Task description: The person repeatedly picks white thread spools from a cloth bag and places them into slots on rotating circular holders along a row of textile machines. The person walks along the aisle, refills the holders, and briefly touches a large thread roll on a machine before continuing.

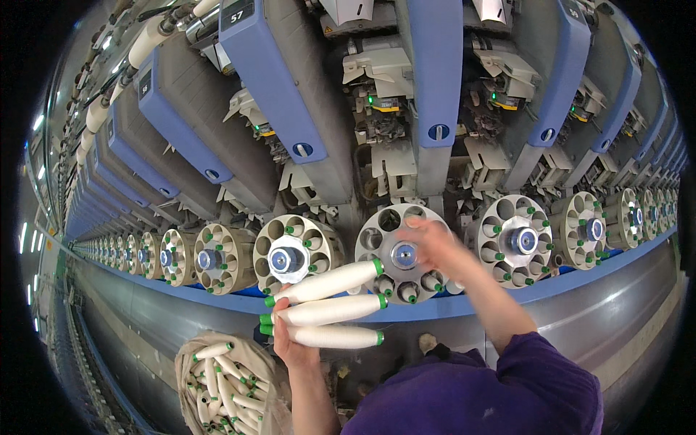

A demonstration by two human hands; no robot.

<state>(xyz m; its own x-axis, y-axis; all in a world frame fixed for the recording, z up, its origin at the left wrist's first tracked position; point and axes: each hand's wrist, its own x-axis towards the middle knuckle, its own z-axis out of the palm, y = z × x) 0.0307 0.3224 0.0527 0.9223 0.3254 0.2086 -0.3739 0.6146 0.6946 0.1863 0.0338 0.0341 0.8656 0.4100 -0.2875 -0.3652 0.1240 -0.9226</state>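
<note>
Long winding-machine row behind. Left hand (293, 341) gripped three white bobbins (330, 312) fanned below round magazine (402, 254); right hand (435, 243), blurred, fingers on magazine, grip unclear. Best seat bobbins squarely into empty pockets.

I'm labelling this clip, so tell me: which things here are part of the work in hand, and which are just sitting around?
In use:
- left hand holding three white yarn bobbins with green-tipped tubes
- right hand on the round grey bobbin magazine with pockets
- beige cloth sack of spare bobbins

Just there:
- neighbouring round magazines
- blue machine covers
- grey metal trough
</note>
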